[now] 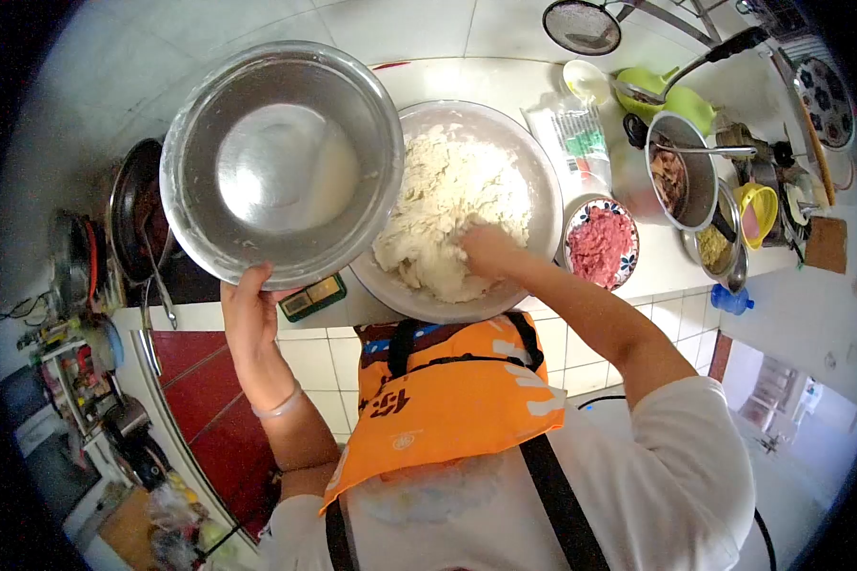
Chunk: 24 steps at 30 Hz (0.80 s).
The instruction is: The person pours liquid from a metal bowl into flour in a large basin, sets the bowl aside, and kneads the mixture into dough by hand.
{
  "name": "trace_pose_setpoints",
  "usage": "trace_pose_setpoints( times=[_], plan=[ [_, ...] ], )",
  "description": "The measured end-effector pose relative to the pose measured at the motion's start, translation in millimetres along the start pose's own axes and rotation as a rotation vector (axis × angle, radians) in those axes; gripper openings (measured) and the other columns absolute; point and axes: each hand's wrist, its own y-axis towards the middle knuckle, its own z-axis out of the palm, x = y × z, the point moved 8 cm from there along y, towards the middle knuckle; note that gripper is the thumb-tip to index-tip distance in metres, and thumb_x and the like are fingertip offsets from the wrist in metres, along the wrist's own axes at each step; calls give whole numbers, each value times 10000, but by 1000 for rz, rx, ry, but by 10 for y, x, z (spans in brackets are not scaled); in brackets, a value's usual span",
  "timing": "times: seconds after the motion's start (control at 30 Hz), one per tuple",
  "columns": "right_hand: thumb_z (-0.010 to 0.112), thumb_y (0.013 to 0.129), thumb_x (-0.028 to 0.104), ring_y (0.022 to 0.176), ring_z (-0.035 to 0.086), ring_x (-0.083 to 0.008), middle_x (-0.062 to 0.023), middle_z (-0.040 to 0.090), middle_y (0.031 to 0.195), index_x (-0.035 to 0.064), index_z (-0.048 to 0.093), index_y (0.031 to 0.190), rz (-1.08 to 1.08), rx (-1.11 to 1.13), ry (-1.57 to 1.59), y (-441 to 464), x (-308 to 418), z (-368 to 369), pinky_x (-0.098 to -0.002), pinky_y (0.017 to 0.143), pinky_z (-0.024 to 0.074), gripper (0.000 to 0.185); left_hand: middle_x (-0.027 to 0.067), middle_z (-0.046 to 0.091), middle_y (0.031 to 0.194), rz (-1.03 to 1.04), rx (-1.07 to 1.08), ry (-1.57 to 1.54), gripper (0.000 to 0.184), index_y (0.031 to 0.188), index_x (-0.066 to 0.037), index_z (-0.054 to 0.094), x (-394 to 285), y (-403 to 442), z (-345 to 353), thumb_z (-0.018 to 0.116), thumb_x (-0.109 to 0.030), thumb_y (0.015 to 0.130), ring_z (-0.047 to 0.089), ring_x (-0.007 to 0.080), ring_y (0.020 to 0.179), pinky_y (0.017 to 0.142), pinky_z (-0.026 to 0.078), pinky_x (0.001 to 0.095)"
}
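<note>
My left hand (252,305) grips the near rim of a steel basin (281,257), thumb on the rim and fingers underneath. The basin is tilted toward me, with a little cloudy liquid inside. To its right stands a larger metal bowl (543,181) full of shaggy, pale dough (457,181). The raised basin overlaps this bowl's left side. My right hand (490,252) presses into the near part of the dough with fingers curled; the fingertips are buried.
A patterned bowl of pink minced meat (602,246) sits right of the dough. Beyond it are a plastic bag (576,133), a pot (700,181) with a spoon, and a green bowl (690,105). A dark wok (129,214) stands at left, a small green-edged box (312,298) below the basin.
</note>
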Motion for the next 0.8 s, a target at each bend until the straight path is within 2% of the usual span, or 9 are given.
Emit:
trace_pose_setpoints(
  times=[0.1,0.17,0.23,0.3,0.37,0.5,0.57,0.7,0.8],
  plan=[
    [561,692,135,910,564,-285,-149,608,840,-8,565,966,107,-34,13,263,-214,-98,-374,805,446,309,197,503,1076,25,27,-18,482,1182,79,350,-16,-8,27,497,-1,729,586,321,878,629,577,414],
    [500,731,83,857,595,-303,-175,612,874,-4,618,825,74,-88,-186,610,-573,216,-384,711,495,174,190,507,1070,8,25,0,488,1185,77,349,-13,-30,73,501,-3,729,586,308,875,607,574,385],
    [490,728,76,848,603,-293,-173,621,865,10,637,774,139,-263,-66,579,-680,-188,-365,718,500,168,183,511,1065,-6,20,20,493,1189,76,347,11,-73,124,505,-6,729,585,295,872,585,572,357],
    [489,721,62,833,605,-307,-191,617,855,2,632,780,214,-249,15,450,-673,-504,-369,729,495,166,164,519,1062,-47,16,80,488,1192,65,359,60,-111,195,512,-15,736,574,256,873,586,534,309],
    [485,728,59,848,593,-334,-227,600,871,-30,617,801,166,-313,93,418,-737,-677,-381,749,487,174,157,531,1036,-37,29,133,438,1163,56,378,160,-112,215,514,-23,754,583,245,856,628,530,322],
    [477,732,46,810,594,-358,-248,596,840,-58,608,791,399,-447,227,31,-945,-1050,-395,737,484,177,132,553,983,33,114,185,348,1111,41,419,277,-213,447,509,-7,779,581,198,814,659,504,297],
    [511,710,34,781,599,-365,-245,602,802,-61,610,790,314,-539,171,28,-1165,-988,-398,720,486,158,122,551,984,22,122,170,353,1129,45,417,264,-336,604,490,21,785,562,160,780,654,468,259],
    [572,666,33,776,598,-364,-245,600,786,-58,613,784,346,-629,300,-291,-1163,-1117,-401,712,481,155,168,528,1081,250,241,477,515,1271,73,285,390,-318,754,469,20,792,548,133,780,660,437,226],
    [593,639,33,768,596,-365,-242,598,783,-37,620,782,346,-709,374,-353,-1233,-1003,-403,703,480,162,208,478,1176,320,253,643,630,1335,70,170,322,-475,982,468,31,781,551,189,860,734,436,245]
  ],
)
